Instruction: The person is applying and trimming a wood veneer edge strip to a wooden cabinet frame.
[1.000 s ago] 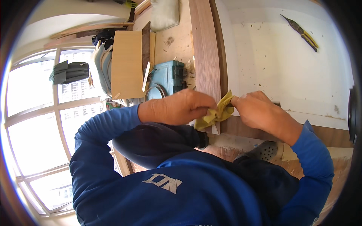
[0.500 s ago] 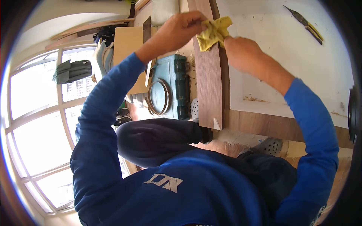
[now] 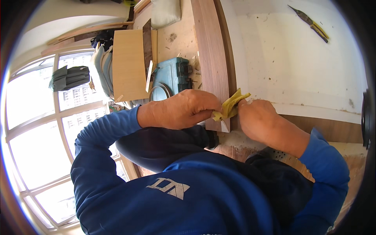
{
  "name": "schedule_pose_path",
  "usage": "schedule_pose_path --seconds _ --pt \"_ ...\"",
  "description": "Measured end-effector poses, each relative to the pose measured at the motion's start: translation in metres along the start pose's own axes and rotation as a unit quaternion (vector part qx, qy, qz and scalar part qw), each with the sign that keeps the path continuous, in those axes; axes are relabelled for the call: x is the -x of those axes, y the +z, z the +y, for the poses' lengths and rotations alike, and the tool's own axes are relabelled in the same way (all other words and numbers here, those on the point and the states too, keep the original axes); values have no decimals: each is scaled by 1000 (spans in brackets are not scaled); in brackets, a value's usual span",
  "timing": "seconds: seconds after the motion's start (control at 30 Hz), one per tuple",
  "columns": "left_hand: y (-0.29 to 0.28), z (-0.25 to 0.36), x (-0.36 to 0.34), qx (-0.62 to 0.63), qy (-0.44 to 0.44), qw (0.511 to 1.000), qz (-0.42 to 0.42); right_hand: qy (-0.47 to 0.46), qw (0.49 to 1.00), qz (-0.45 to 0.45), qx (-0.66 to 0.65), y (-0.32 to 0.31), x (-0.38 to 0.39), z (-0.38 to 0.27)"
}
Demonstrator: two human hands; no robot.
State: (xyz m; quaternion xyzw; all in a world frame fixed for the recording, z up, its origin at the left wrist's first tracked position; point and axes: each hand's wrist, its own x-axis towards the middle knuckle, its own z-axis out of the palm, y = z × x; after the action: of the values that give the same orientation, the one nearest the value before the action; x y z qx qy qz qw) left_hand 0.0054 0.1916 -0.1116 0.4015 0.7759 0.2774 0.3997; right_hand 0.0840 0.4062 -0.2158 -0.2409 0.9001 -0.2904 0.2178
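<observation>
Blue shirt (image 3: 219, 196): long-sleeved, nearest the viewer, with a pale mark on the chest; dark trousers (image 3: 160, 149) show beyond it.
Left hand (image 3: 186, 109): fingers curled nearly closed, thumb and forefinger pinching the left end of a yellow cloth (image 3: 231, 107).
Right hand (image 3: 258, 117): likewise curled, with the right side of the cloth in its fingertips.
Cloth position: crumpled between the two hands, seen over the near end of a wood-grain board (image 3: 211, 51); whether it touches the board cannot be told.
White panel (image 3: 282, 58): right of the board, speckled with debris.
Pliers (image 3: 313, 28): yellow-and-black handles, lying toward the panel's far right.
Teal case (image 3: 172, 72): left of the board, a thin ring (image 3: 160, 92) upon it.
Tan sheet (image 3: 128, 64): just left of the case.
Pale pillow (image 3: 165, 13): farther off, above the case.
Window (image 3: 57, 113): far left, bright, white-framed.
</observation>
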Motion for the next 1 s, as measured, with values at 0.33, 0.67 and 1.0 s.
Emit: schedule_pose_path --seconds 0.33,0.67,1.0 --pt "-57 -33 -62 -68 -117 972 194 17 984 170 39 -42 -99 70" --pt "-164 -88 -159 -224 -70 886 399 121 976 176 35 -135 -238 109" --pt "-140 -96 -117 -174 -119 919 332 78 987 134 46 -109 -201 110"
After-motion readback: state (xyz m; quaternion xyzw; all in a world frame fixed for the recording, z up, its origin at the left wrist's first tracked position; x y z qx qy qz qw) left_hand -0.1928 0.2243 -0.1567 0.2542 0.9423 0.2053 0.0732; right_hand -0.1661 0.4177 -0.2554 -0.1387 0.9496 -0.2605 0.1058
